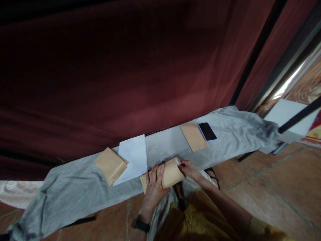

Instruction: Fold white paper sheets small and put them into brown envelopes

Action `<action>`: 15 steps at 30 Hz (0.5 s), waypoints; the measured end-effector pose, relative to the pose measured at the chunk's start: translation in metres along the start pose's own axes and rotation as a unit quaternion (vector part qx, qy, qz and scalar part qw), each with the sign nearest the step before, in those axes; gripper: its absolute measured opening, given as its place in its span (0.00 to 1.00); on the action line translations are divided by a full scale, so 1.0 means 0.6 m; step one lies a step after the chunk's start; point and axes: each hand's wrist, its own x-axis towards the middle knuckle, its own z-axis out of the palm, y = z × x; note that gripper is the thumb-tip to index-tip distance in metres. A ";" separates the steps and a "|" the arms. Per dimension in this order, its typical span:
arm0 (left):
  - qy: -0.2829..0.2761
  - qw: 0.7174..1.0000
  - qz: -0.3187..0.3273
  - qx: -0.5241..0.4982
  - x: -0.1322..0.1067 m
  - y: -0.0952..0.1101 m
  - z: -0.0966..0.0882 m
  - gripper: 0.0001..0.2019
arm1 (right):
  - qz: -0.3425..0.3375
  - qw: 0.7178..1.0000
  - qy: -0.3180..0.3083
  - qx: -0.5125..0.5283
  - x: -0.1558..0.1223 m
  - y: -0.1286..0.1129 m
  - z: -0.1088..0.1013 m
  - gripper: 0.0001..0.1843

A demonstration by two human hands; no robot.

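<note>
A brown paper envelope (pixel 171 174) is bent into a curve between my hands, at the front edge of the cloth-covered bench. My left hand (pixel 154 185) holds its left side, fingers laid across the paper and thumb along the lower edge. My right hand (pixel 189 168) is closed at the right end, with its fingertips partly hidden by the envelope. A bit of white paper (pixel 177 161) shows at that end. Under my left hand another flat brown piece (pixel 143 182) sticks out. Left of it lie a white sheet (pixel 134 155) and a stack of brown envelopes (pixel 110 164).
A single brown envelope (pixel 194 136) and a phone (pixel 207 131) with a dark screen lie to the right on the grey cloth (pixel 75 187). Behind the bench hangs a dark red curtain (pixel 150 83). A white box (pixel 288 117) and black poles stand at the far right.
</note>
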 end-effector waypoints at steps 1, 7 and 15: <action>-0.003 1.000 0.001 0.000 0.001 -0.001 0.000 0.54 | 0.000 1.000 0.002 0.006 -0.001 -0.001 0.000 0.05; -0.020 0.999 -0.006 -0.024 0.006 -0.004 -0.005 0.55 | -0.011 0.997 0.022 0.066 -0.007 -0.009 0.001 0.08; 0.250 0.873 -0.282 -0.310 -0.009 0.018 0.006 0.31 | -0.045 0.974 0.077 0.206 -0.009 -0.024 0.001 0.24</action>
